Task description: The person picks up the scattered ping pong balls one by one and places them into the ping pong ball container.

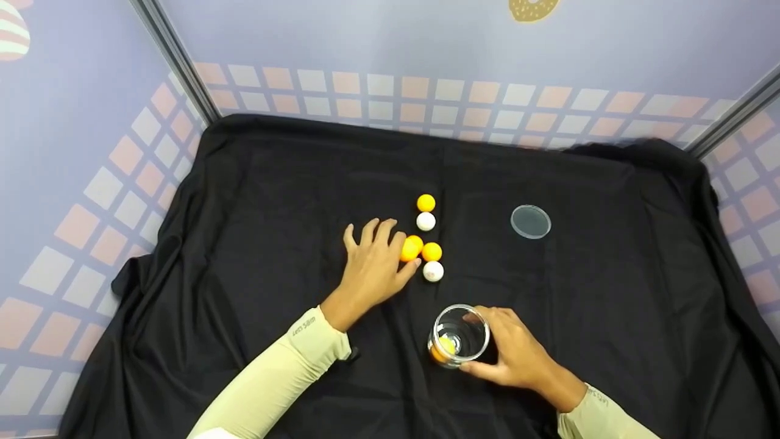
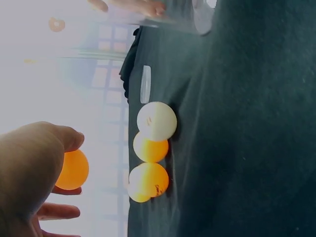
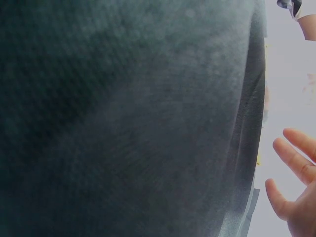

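My left hand (image 1: 371, 267) pinches an orange ball (image 2: 72, 169) between thumb and finger, the other fingers spread. Under and beside it on the cloth lie another orange ball (image 1: 415, 242), an orange ball (image 1: 432, 251) and a white ball (image 1: 433, 271). Lower right in the head view, my right hand (image 1: 518, 352) grips the side of a clear jar (image 1: 461, 357), its open mouth facing up and an orange ball (image 1: 443, 349) inside. In the right wrist view, fingers of the right hand (image 3: 299, 180) show at the right edge; the jar is hard to make out.
Farther back on the black cloth (image 1: 304, 183) are an orange ball (image 1: 426, 203) and a white ball (image 1: 426, 221) side by side. A round clear lid (image 1: 531, 222) lies to their right. Patterned panels (image 1: 396, 36) stand behind and at both sides.
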{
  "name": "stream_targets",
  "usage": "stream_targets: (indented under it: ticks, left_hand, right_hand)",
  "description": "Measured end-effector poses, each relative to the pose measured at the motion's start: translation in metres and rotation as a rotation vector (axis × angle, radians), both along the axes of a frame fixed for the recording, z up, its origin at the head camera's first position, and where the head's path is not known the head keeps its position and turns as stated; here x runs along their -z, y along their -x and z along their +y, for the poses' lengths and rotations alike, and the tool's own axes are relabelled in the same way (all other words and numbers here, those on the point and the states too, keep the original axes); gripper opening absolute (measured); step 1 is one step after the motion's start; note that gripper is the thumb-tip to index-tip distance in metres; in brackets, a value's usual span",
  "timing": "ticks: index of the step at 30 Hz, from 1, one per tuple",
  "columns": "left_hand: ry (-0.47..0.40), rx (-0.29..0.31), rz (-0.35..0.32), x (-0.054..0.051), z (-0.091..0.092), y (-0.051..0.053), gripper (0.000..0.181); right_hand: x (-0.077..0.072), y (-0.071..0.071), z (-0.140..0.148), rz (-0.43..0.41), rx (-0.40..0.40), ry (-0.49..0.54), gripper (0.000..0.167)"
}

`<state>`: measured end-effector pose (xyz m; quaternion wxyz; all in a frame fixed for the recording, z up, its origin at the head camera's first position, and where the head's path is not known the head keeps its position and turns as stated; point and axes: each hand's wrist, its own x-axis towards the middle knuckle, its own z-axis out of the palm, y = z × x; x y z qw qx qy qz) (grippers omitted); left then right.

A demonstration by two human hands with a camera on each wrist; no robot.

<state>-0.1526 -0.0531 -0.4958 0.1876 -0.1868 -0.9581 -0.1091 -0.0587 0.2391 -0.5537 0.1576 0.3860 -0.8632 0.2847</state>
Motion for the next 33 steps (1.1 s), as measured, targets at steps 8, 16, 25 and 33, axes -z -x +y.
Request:
stream_targets:
  ticks: [8,16,25,33]
  left_hand:
    - [-0.009,0.047,0.042,-0.009,0.006,-0.008,0.043]
    - [-0.016,0.079,0.041,-0.016,0.01,-0.014,0.044]
    - [-0.018,0.1,0.043,-0.023,0.014,-0.019,0.045]
    - [-0.035,0.137,0.063,-0.026,0.018,-0.024,0.043]
  right_hand:
    - [0.0,0.0,0.0,-0.005,0.01,-0.004,0.088]
    - [0.0,0.0,-0.001,-0.01,0.015,-0.008,0.087]
    - [0.0,-0.001,0.0,-0.009,0.018,-0.005,0.087]
    - [0.001,-0.001,-0.001,-0.004,0.008,0.003,0.088]
